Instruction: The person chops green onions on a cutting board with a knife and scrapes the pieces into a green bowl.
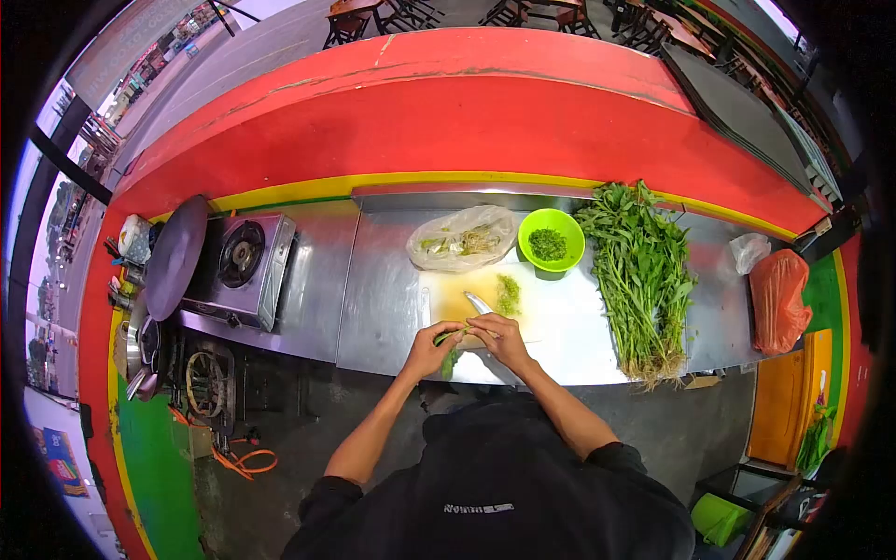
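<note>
My left hand [429, 351] is closed around a small bunch of green leafy stems [450, 363], whose leaves hang toward the counter's front edge. Close beside it, my right hand [501, 338] is closed on a knife, and its fingertips meet the stems. The knife's blade [477, 302] points away from me over the cutting board [448, 284]; its handle is hidden in the hand. Chopped pale green bits [508, 295] lie on the board, right of the blade. Just behind stands a bright green bowl [524, 245] with chopped greens [548, 245] in it.
A clear plastic bag [425, 233] of trimmings lies behind the board. To the right is a large pile of leafy greens with roots [639, 280], then a red plastic bag [780, 301]. A gas stove [243, 257] and large dark lid [177, 257] are at left.
</note>
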The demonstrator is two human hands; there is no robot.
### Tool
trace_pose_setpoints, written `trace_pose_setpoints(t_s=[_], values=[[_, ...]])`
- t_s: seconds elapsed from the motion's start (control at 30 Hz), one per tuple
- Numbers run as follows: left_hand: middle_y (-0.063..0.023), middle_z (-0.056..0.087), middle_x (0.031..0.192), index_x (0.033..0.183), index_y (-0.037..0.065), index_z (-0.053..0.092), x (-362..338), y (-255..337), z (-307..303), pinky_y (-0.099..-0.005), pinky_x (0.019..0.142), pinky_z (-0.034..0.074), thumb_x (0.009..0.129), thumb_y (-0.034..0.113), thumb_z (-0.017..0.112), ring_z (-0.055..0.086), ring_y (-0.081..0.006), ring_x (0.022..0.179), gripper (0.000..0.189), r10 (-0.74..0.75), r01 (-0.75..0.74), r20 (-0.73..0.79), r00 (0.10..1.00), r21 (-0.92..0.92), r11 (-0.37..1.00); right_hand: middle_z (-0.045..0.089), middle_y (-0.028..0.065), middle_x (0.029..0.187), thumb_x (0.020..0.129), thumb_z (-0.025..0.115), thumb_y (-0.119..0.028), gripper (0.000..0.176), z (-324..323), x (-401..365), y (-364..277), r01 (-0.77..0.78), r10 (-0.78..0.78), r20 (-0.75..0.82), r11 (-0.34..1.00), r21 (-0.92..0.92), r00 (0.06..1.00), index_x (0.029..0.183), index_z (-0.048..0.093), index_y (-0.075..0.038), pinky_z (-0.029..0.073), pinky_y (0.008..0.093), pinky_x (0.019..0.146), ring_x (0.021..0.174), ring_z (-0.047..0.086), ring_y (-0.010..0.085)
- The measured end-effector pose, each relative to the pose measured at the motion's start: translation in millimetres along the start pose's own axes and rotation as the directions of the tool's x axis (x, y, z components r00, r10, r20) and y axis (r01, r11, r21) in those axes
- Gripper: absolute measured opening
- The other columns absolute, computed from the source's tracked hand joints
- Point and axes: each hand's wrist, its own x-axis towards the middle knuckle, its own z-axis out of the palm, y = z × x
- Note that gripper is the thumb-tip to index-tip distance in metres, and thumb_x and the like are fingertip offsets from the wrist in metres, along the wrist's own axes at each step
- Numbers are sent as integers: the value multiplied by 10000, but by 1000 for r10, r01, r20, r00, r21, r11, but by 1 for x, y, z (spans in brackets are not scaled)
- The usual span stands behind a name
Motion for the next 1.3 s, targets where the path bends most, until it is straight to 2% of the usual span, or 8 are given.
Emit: trace_pose_setpoints(t_s=[0.2,0.33,0.43,0.57,0.97,1.17,1.23,1.3], values=[[-55,729,1013,1190,-16,687,1,3,1,-275,856,520,1002,177,666,654,-111,935,271,2,-2,1,1000,45,999,736,152,943,870,749,-49,138,-2,1,1,23,-19,54,998,-60,998,997,748,5,572,364,748,841,720,298],[-42,729,957,1117,-1,703,13,-15,2,-257,807,521,1008,205,672,652,-101,871,234,-265,267,37,964,-121,956,736,150,932,858,768,-21,139,-2,2,8,67,-57,104,994,-89,993,992,750,7,571,345,729,824,721,278],[-45,730,940,1168,-9,689,13,-23,9,-251,739,533,999,221,686,654,-97,834,285,-231,227,26,973,-333,915,730,139,911,857,760,-5,119,-5,-2,13,67,-53,135,992,-102,989,975,747,2,570,342,701,801,718,273],[-61,741,1044,1192,-14,682,16,-40,-3,-259,876,528,1006,187,670,671,-113,911,274,-358,438,285,889,-306,845,715,125,876,850,753,17,120,-6,-8,16,77,-66,146,995,-70,987,967,748,-7,571,337,689,792,714,263],[-58,712,986,1094,-17,689,-2,-53,-1,-284,776,540,988,128,683,640,-118,815,180,-266,402,381,885,-340,850,729,121,928,840,765,-16,174,-10,-19,15,-4,10,314,1000,-20,949,1013,759,-12,566,365,734,848,713,280],[-41,717,917,1098,-21,692,-6,-54,-11,-268,708,525,991,108,668,625,-98,768,169,-311,345,213,926,-146,927,729,139,957,863,761,-80,187,3,-7,35,5,32,405,996,-89,914,1036,750,-9,558,372,749,840,706,289],[-41,722,906,1081,-15,709,-5,-65,-16,-268,704,522,983,96,669,627,-93,764,154,-226,228,61,972,-40,973,706,152,945,882,743,-120,195,10,-3,44,-171,204,359,978,-121,911,1038,741,-4,538,401,766,863,685,330],[-44,729,893,1065,-8,725,0,-73,-24,-269,703,526,976,81,664,634,-95,764,140,-179,179,1,984,18,984,692,153,961,878,728,-126,199,17,3,53,-85,145,323,978,-192,935,1034,734,-2,537,412,798,897,675,339]])
